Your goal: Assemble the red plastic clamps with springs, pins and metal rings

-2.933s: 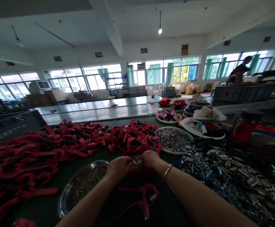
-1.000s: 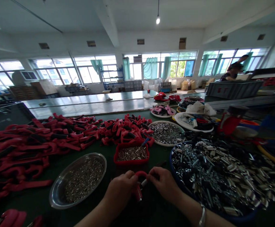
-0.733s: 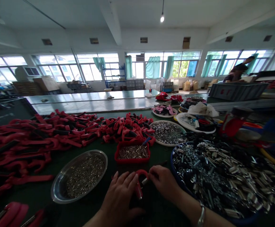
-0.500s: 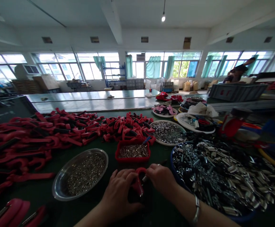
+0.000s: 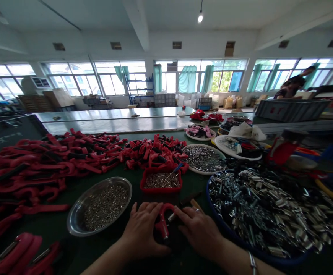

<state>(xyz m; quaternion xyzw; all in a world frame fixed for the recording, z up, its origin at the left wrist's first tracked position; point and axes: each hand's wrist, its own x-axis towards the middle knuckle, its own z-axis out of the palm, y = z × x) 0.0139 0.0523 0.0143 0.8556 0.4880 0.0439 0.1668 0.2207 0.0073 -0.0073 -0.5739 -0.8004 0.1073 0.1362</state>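
A red curved clamp-like part (image 5: 163, 225) with a small metal spring (image 5: 171, 217) lies on the dark green table between my hands. My left hand (image 5: 143, 227) wraps over its left side, with the thumb below and the fingers along the top. My right hand (image 5: 197, 229) touches its upper right side with the fingertips, and the other fingers curl under the palm. The part's lower end is dark and hard to make out. Just ahead is a red tray (image 5: 161, 190) of thin metal pins. Near my right fingers lies a tool with a wooden-coloured handle (image 5: 197, 205).
Left of my hands stands a steel bowl (image 5: 73, 219) of small metal pieces. A blue basin (image 5: 212, 208) heaped with springs is at the right. Piles of red curved parts (image 5: 43, 164) cover the left. Beyond are round trays and a grey crate (image 5: 291, 110), with a person (image 5: 294, 86) behind it.
My right hand has lowered and turned flatter, its fingers reaching against the red part's upper side. The wooden-coloured handle shows beside it now. My left hand stays on the part.
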